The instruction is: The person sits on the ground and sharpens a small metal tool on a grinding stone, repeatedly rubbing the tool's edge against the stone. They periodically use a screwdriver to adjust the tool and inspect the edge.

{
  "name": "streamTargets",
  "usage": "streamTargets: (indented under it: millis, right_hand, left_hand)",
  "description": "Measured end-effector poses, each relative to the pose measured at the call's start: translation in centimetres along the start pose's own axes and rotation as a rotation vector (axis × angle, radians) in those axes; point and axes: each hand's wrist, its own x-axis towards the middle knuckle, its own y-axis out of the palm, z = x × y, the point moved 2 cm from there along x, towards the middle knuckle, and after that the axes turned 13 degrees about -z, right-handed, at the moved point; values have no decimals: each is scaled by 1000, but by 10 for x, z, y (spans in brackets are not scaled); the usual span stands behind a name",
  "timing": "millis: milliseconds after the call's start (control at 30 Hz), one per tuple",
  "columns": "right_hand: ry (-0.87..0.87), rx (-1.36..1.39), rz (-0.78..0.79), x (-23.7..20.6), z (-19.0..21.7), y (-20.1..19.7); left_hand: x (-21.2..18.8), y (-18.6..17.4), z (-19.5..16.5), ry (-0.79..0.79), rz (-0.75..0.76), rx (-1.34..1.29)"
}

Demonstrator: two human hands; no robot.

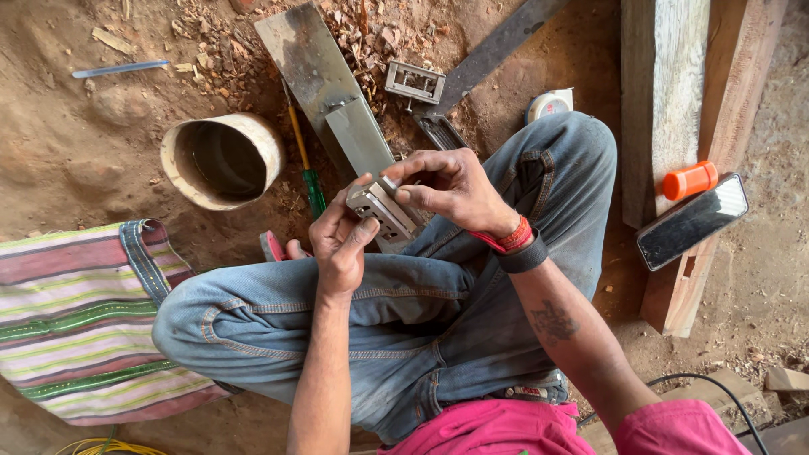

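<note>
I sit cross-legged in blue jeans on a dirt floor. My left hand [341,240] grips a small grey metal block with holes [383,212], held over my knees. My right hand [451,187] pinches the top of the same metal block with fingertips and thumb. A red thread band and a black wristband circle my right wrist. Just beyond the block lies a flat grey metal plate [324,80] on the ground.
A white round pot [221,158] stands on the dirt at left, a green-handled screwdriver [308,173] beside it. A striped bag [76,320] lies at lower left. Wooden planks [674,101] carry an orange cylinder [689,179] and a phone [693,221]. A tape measure [548,104], a metal frame part [415,82] and wood chips lie ahead.
</note>
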Motion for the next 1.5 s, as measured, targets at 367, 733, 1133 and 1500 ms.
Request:
streamTargets:
  millis: [367, 733, 1133, 1500]
  right_hand:
    - [-36, -50, 68, -8, 4, 0]
    - [21, -32, 72, 30, 10, -7]
    - [-86, -218, -302, 44, -11, -20]
    - [-925, -820, -205, 0, 30, 16]
  left_hand:
    - [-6, -7, 5, 0, -6, -35]
    - [34, -4, 0, -60, -23, -90]
    - [41, 10, -10, -25, -174, -94]
    - [29, 10, -12, -182, -143, -121]
